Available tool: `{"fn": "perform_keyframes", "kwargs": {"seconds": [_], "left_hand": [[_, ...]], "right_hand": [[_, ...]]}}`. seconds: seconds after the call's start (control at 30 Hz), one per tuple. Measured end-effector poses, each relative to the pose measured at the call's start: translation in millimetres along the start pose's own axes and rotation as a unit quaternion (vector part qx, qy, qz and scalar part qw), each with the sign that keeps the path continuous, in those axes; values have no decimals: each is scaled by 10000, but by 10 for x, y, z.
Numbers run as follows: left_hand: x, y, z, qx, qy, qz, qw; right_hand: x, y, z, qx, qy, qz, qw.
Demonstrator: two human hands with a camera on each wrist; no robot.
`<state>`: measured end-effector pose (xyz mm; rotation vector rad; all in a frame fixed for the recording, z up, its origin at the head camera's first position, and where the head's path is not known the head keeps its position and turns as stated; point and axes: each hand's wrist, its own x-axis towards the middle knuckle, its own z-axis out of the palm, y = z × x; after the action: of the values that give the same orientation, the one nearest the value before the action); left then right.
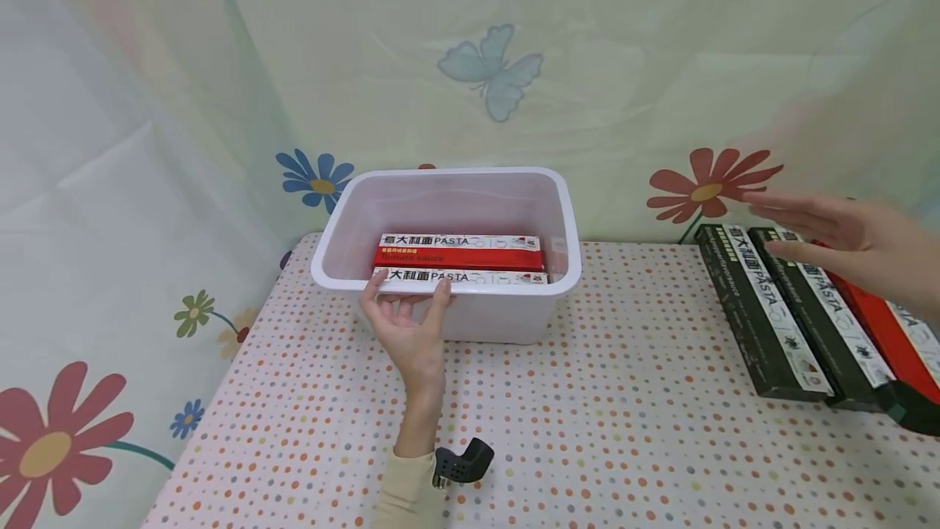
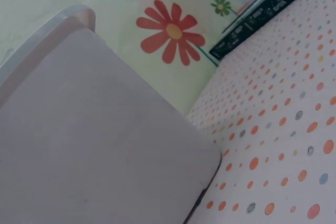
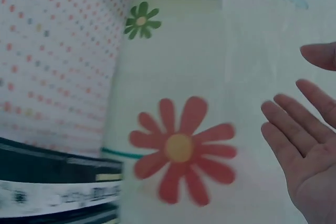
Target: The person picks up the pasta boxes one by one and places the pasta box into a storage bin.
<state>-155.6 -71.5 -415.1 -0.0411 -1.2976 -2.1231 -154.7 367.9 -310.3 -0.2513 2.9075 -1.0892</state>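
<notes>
Tub [image 1: 507, 319], pasta boxes [image 1: 760, 308] on dotted table [image 1: 587, 439]

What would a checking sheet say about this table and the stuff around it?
Surface: pale tabletop with coloured dots.
Job's things: white bin with two pasta boxes showing inside; two dark boxes and a red box lie at the right.
Clutter: nothing seen.
Grips: left hand holds the bin's front rim; right hand, fingers extended, holds nothing, near the right-side boxes.
Cables: nothing seen.
Surroundings: pale backdrop printed with flowers and a butterfly.

Free gap between obstacles — tub [image 1: 499, 317] and boxes [image 1: 815, 317].
</notes>
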Motion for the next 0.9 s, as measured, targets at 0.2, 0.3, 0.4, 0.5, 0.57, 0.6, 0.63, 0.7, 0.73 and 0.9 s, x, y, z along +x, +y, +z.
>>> {"fn": "perform_keyframes", "kwargs": {"seconds": [0.2, 0.3, 0.4, 0.5, 0.57, 0.6, 0.63, 0.7, 0.73, 0.9], "left_hand": [[-15, 0, 2, 46, -20, -34, 10000], [-37, -16, -9, 56, -26, -80, 9999], [-51, -26, -21, 32, -43, -59, 10000], [-51, -27, -26, 22, -77, -26, 10000], [-45, -25, -26, 27, -101, -1, 9999], [-39, -27, -27, 33, -113, 13, 9999], [-32, -28, -27, 25, -113, 26, 9999], [-17, -27, -30, 14, -98, 62, 9999], [-16, -28, -30, 10, -95, 76, 9999], [-15, -29, -28, -26, -112, 73, 9999]], "right_hand": [[-369, 581, 373, 636, 772, 428, 9941], [-524, 831, 593, 930, 985, 1013, 9856], [-636, 1044, 794, 1055, 1111, 1530, 9763], [-711, 1212, 961, 1122, 1222, 1815, 9693], [-740, 1295, 1050, 1260, 1328, 1934, 9639], [-745, 1319, 1084, 1297, 1387, 2017, 9609], [-743, 1340, 1119, 1333, 1456, 2095, 9577], [-728, 1353, 1187, 1399, 1600, 2247, 9510], [-723, 1352, 1212, 1404, 1652, 2299, 9488], [-708, 1286, 1276, 1345, 1737, 2415, 9452]]}}
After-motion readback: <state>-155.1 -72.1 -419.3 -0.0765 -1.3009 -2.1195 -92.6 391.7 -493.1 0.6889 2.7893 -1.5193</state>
